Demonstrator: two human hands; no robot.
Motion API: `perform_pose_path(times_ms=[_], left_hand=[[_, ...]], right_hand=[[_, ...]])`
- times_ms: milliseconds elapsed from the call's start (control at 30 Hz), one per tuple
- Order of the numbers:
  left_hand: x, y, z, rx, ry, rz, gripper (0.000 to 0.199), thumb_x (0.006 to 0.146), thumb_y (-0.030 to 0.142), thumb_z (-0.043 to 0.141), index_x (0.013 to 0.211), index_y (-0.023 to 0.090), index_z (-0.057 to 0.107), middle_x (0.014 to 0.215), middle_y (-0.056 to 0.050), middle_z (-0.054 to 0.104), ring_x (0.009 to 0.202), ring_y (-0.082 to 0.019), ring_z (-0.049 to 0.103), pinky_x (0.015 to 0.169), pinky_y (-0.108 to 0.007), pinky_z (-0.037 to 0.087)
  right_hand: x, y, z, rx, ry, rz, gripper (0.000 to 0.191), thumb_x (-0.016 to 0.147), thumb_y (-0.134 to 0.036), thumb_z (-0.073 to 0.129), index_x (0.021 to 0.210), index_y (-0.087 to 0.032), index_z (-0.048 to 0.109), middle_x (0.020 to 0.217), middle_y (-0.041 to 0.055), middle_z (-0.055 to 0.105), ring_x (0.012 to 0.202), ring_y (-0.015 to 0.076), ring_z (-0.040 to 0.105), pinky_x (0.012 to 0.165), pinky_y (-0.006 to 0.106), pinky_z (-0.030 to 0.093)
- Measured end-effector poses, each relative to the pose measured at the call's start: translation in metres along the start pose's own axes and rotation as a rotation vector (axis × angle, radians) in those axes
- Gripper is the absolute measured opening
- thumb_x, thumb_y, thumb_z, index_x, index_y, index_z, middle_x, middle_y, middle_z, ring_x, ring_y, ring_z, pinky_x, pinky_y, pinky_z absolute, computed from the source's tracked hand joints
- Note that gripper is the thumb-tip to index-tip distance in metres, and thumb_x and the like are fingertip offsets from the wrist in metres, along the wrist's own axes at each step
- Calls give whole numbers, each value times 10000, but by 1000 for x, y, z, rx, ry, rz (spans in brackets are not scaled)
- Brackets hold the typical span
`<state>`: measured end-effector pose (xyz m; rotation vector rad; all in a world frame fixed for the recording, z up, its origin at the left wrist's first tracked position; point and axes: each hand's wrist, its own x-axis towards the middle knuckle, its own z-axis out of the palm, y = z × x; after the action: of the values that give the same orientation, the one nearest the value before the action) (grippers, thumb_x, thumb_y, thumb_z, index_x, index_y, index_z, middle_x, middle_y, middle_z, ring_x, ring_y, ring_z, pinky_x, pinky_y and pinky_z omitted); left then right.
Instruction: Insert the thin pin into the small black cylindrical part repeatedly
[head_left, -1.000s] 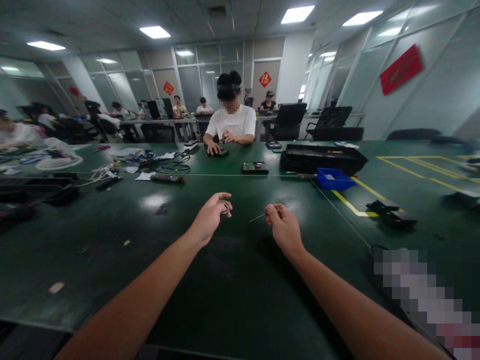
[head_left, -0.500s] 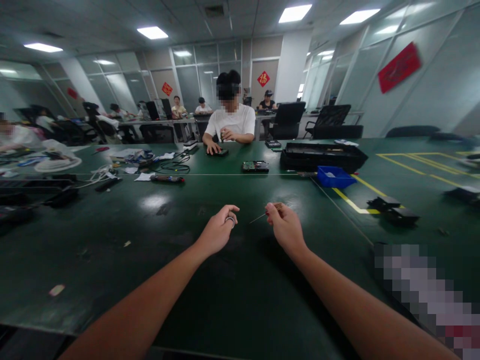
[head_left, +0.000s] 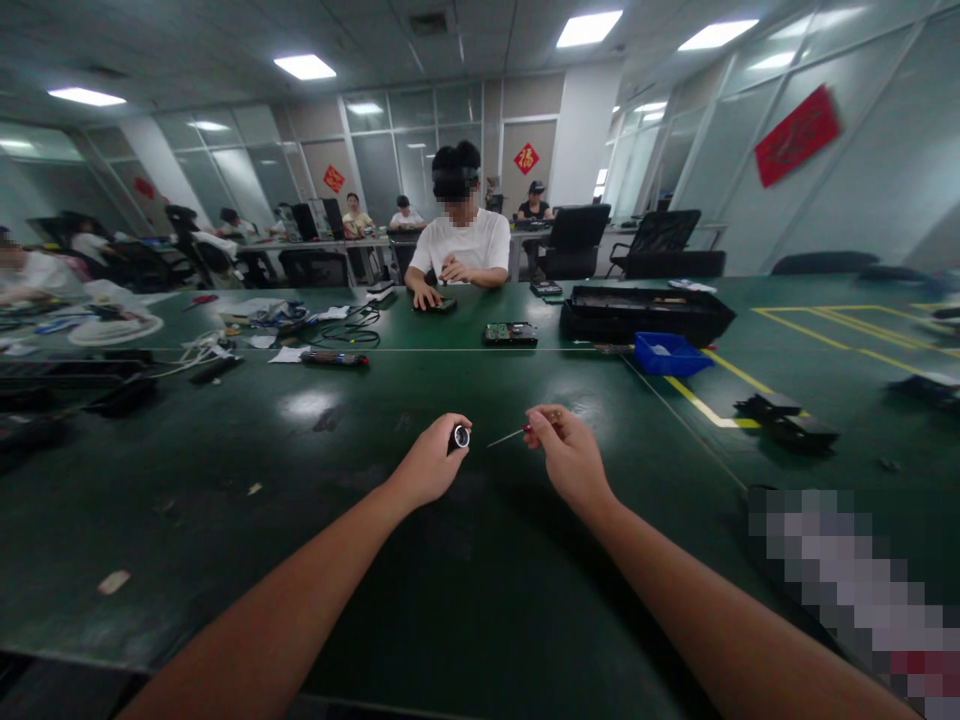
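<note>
My left hand [head_left: 433, 462] is closed around a small black cylindrical part [head_left: 460, 437] with a silver ring at its end, which faces right. Opposite it, my right hand [head_left: 568, 450] pinches a thin screwdriver [head_left: 508, 437]; its metal shaft points left toward the ringed part without touching it. A bit of red shows at the fingertips where the shaft begins, and the handle is mostly covered by the fingers. Both hands are held over the green table [head_left: 450, 610].
Across the table a person [head_left: 465, 245] handles a dark device [head_left: 442, 304]. A circuit-board device [head_left: 510, 333], a long black tray [head_left: 645, 312] and a blue bin [head_left: 670, 354] stand ahead. Black parts [head_left: 787, 420] lie right; a cylindrical tool [head_left: 334, 358] and cables [head_left: 352, 325] lie left.
My left fingers have curled in around the black part, and its ringed end has turned more toward me. The screwdriver in my right hand has shifted slightly left.
</note>
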<state>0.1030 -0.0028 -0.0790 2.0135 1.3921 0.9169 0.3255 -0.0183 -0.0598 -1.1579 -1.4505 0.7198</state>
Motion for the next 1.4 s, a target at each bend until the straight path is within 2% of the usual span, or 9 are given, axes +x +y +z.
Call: perform_pose_path(times_ms=[167, 300, 600, 800, 967, 1067, 1167, 1267, 1400], left_hand=[[3, -4, -3, 19, -16, 88, 339, 845, 148, 655, 1176, 221, 662, 1240, -70, 626, 1171, -239, 569, 1078, -406, 404], [3, -5, -2, -8, 2, 94, 424, 841, 158, 679, 1258, 220, 630, 1265, -73, 634, 1188, -243, 568, 1079, -412, 403], [3, -1, -3, -2, -9, 162, 377, 833, 168, 702, 1203, 231, 670, 1234, -63, 662, 1174, -236, 581, 1076, -406, 398], [2, -2, -4, 0, -36, 152, 391, 856, 209, 687, 1243, 260, 659, 1244, -48, 665, 1180, -235, 583, 1070, -403, 399], [3, -2, -4, 0, -9, 116, 432, 846, 215, 699, 1274, 252, 646, 1279, -59, 654, 1196, -246, 579, 1074, -409, 397], [3, -2, -5, 16, 0, 125, 428, 844, 235, 706, 1268, 244, 651, 1271, -62, 659, 1187, -248, 584, 1059, -406, 407], [3, -1, -7, 53, -20, 172, 390, 842, 242, 710, 1230, 245, 676, 1228, -58, 680, 1161, -249, 590, 1046, -407, 408], [2, -1, -7, 84, -34, 180, 394, 839, 251, 717, 1231, 247, 677, 1230, -58, 682, 1163, -257, 585, 1045, -421, 399], [3, -4, -7, 101, -25, 174, 396, 840, 261, 720, 1233, 250, 678, 1229, -53, 683, 1155, -255, 584, 1031, -419, 402]], right_hand=[[0, 0, 1, 96, -50, 4, 311, 903, -476, 599, 976, -177, 644, 857, 73, 723, 771, 200, 695, 772, 366, 543], [-2, 0, 3, 86, -107, 2, 333, 905, -500, 601, 982, -180, 646, 882, 80, 737, 813, 208, 709, 800, 380, 550], [-1, 0, 5, 86, -95, 14, 308, 899, -476, 603, 981, -181, 633, 894, 84, 737, 813, 207, 712, 802, 382, 553], [0, 4, 5, 137, -121, 14, 305, 897, -471, 608, 996, -183, 633, 899, 76, 733, 843, 208, 712, 828, 386, 549], [-1, -2, 2, -38, -86, 20, 351, 900, -529, 588, 941, -191, 669, 868, 72, 746, 798, 204, 695, 758, 348, 525], [-2, -6, 1, -254, -49, 32, 432, 887, -607, 574, 751, -208, 669, 676, 35, 706, 618, 181, 635, 614, 308, 461], [-4, -9, 1, -366, -12, 17, 552, 879, -672, 535, 565, -221, 581, 486, 5, 583, 473, 154, 529, 520, 295, 380], [-4, -9, 1, -403, -10, -11, 588, 882, -683, 517, 514, -225, 548, 436, -11, 517, 434, 139, 476, 492, 291, 345], [-5, -9, 2, -458, -32, -30, 585, 887, -663, 528, 500, -225, 540, 434, -16, 507, 430, 134, 465, 492, 289, 335]])
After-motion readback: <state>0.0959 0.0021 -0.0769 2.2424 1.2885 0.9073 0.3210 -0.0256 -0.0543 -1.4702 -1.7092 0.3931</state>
